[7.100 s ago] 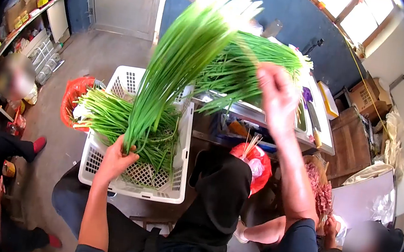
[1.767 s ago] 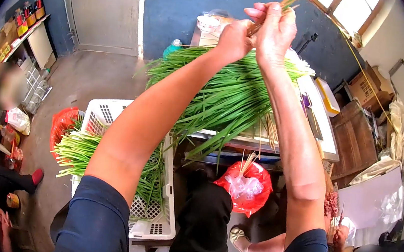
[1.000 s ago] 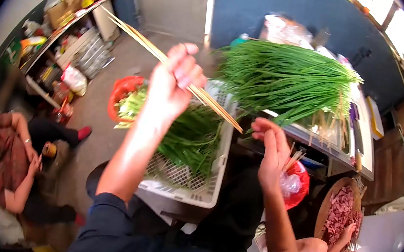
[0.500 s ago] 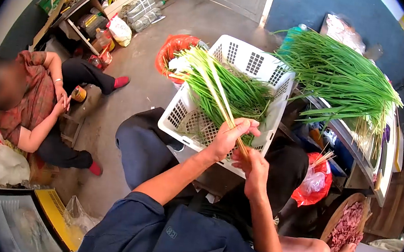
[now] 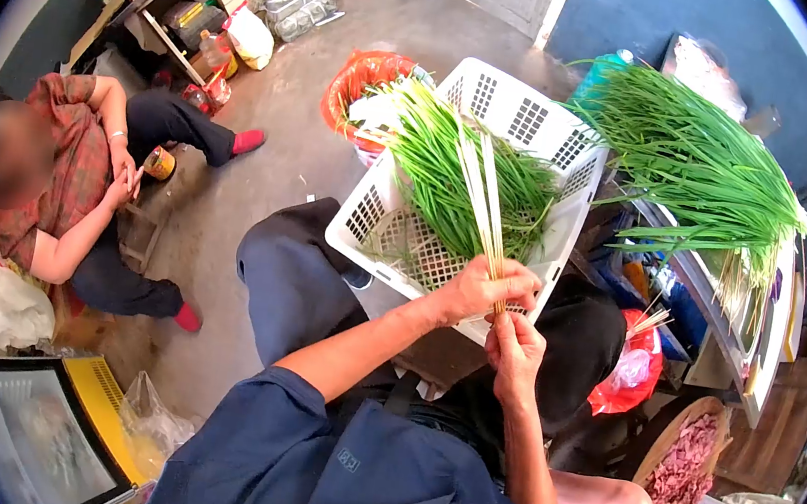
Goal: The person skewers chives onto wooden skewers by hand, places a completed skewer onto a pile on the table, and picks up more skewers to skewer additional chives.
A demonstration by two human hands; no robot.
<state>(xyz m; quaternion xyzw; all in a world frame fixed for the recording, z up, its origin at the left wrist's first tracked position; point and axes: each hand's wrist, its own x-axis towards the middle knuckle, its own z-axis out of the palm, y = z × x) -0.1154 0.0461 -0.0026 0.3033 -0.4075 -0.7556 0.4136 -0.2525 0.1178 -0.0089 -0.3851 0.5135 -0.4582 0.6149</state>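
Note:
A thin bunch of pale wooden skewers (image 5: 490, 220) points up and away over the basket, its far ends slightly fanned. My left hand (image 5: 485, 292) is closed around the lower part of the bunch. Just below it, my right hand (image 5: 514, 350) pinches the near ends. Beneath the skewers, a white plastic basket (image 5: 351, 252) rests by my knees. Green chives (image 5: 439, 168) lie in it, their pale ends over the far left rim.
More chives (image 5: 697, 162) cover a table (image 5: 757, 371) at right. Below are a red bag (image 5: 633, 366) with sticks and a round tray of chopped pinkish pieces (image 5: 685, 458), another person's arm beside it. A red-lined bin (image 5: 347, 94) stands beyond the basket. A person (image 5: 68, 191) sits at left.
Both hands have shifted slightly right and down in view. The skewers now stand steeper and fan apart more at their far ends. The view itself has moved a little.

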